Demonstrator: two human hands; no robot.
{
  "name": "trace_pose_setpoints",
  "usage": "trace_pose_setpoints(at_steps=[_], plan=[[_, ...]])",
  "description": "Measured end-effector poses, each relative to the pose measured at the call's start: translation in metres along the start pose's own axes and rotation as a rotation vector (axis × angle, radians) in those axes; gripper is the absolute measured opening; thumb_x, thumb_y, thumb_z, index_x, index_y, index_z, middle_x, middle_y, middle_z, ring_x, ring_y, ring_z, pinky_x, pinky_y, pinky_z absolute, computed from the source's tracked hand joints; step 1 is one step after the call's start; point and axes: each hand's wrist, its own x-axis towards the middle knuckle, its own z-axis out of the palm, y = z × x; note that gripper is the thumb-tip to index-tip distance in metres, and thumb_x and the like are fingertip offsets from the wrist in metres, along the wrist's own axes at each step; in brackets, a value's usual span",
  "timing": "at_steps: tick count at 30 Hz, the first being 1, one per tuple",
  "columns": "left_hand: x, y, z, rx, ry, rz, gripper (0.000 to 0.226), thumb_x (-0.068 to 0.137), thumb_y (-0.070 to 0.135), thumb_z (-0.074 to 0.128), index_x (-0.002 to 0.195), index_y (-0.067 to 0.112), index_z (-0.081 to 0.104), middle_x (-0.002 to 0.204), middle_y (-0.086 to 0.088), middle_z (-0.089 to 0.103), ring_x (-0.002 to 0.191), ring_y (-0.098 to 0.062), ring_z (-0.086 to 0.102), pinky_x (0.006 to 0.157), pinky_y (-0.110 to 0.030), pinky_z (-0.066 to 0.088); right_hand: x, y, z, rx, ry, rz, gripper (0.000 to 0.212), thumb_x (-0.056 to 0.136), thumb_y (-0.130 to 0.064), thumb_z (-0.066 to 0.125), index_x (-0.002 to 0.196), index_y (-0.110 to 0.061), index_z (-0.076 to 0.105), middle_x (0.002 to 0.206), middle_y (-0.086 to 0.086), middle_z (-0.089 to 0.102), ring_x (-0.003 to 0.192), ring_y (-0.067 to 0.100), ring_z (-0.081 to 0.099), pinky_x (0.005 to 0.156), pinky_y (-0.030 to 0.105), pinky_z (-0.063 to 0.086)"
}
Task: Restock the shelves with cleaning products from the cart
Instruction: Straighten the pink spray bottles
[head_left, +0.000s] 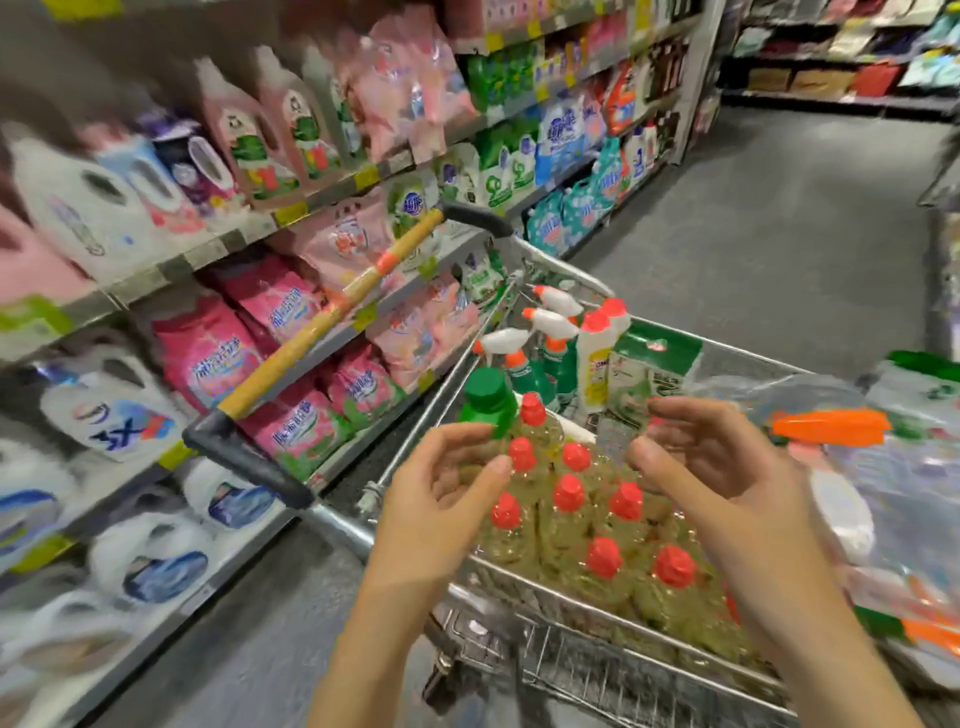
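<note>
Head view: left hand (441, 499) and right hand (711, 467) hover spread, empty, above red-capped bottles (569, 491) lower centre; probably heavy, slick, best gripped below the caps.

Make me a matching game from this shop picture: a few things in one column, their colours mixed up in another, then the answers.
Things
1. cart handle
2. small caps on the nearest bottles
3. spray triggers, three in a row
4. large cap just above the left hand

Colours
a. green
b. white
c. red
d. tan

Pairs: 1-d, 2-c, 3-b, 4-a
</note>
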Motion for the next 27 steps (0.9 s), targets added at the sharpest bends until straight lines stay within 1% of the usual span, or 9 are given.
trace_pose_setpoints(at_steps=[5,9,12,14,17,19,21,24,27], plan=[[0.041,-0.017,-0.018,0.023,-0.060,-0.052,0.021,0.085,0.011,0.068,0.105,0.016,0.063,0.100,0.001,0.070,0.091,-0.004,0.067,0.076,-0.011,0.050,0.019,0.019,0.026,-0.010,0.046,0.080,0.042,0.061,-0.035,0.074,0.101,-0.021,0.066,0.081,-0.007,0.069,0.074,0.004,0.064,0.072,0.015,0.053],[0.066,-0.031,-0.008,-0.021,-0.086,-0.143,0.022,0.085,0.011,0.068,0.106,0.017,0.063,0.102,0.000,0.069,0.091,-0.007,0.067,0.075,-0.012,0.051,0.040,0.033,0.028,-0.061,0.037,0.176,0.042,0.063,-0.029,0.075,0.103,-0.022,0.066,0.086,-0.001,0.070,0.073,0.006,0.064,0.069,0.012,0.050],[0.078,-0.040,0.001,0.044,-0.134,-0.146,0.022,0.085,0.014,0.069,0.104,0.022,0.062,0.102,0.004,0.067,0.088,-0.004,0.067,0.073,-0.012,0.051,0.057,0.040,0.026,-0.081,0.031,0.217,0.038,0.066,-0.025,0.076,0.102,-0.023,0.065,0.086,-0.002,0.069,0.072,0.007,0.062,0.068,0.014,0.051],[0.091,-0.049,0.007,0.112,-0.145,-0.142,0.024,0.085,0.016,0.070,0.104,0.028,0.061,0.101,0.008,0.066,0.087,-0.002,0.065,0.073,-0.012,0.051,0.074,0.049,0.027,-0.099,0.018,0.242,0.035,0.072,-0.017,0.078,0.104,-0.024,0.065,0.091,0.000,0.069,0.074,0.007,0.063,0.069,0.016,0.053],[0.115,-0.067,0.012,0.293,-0.065,-0.113,0.030,0.084,0.019,0.071,0.106,0.032,0.055,0.111,0.013,0.059,0.100,-0.003,0.059,0.086,-0.019,0.049,0.103,0.062,0.032,-0.171,-0.052,0.284,0.034,0.078,-0.012,0.076,0.107,-0.025,0.062,0.097,0.001,0.067,0.077,0.009,0.064,0.068,0.015,0.054],[0.132,-0.081,0.013,0.454,-0.015,-0.118,0.044,0.081,0.017,0.074,0.114,0.030,0.048,0.117,0.012,0.049,0.108,-0.006,0.053,0.093,-0.022,0.043,0.122,0.072,0.038,-0.235,-0.120,0.312,0.034,0.079,-0.013,0.075,0.108,-0.024,0.060,0.101,0.002,0.064,0.079,0.010,0.063,0.068,0.018,0.054],[0.146,-0.094,0.016,0.581,0.003,-0.169,0.058,0.078,0.011,0.076,0.121,0.026,0.040,0.120,0.007,0.039,0.114,-0.012,0.048,0.098,-0.024,0.039,0.140,0.082,0.044,-0.287,-0.187,0.342,0.034,0.082,-0.011,0.073,0.111,-0.021,0.057,0.106,0.005,0.061,0.080,0.011,0.060,0.069,0.019,0.052],[0.154,-0.113,0.022,0.621,0.083,-0.201,0.069,0.073,0.002,0.077,0.121,0.025,0.033,0.122,0.004,0.034,0.117,-0.015,0.043,0.100,-0.024,0.036,0.160,0.098,0.052,-0.308,-0.279,0.385,0.032,0.085,-0.010,0.070,0.113,-0.019,0.056,0.109,0.008,0.058,0.077,0.010,0.055,0.059,0.011,0.047],[0.157,-0.129,0.025,0.598,0.136,-0.274,0.070,0.071,0.002,0.078,0.117,0.022,0.029,0.120,0.002,0.034,0.113,-0.014,0.043,0.098,-0.026,0.041,0.168,0.111,0.057,-0.295,-0.333,0.424,0.032,0.085,-0.011,0.071,0.112,-0.021,0.056,0.110,0.011,0.058,0.080,0.015,0.057,0.058,0.013,0.047]])
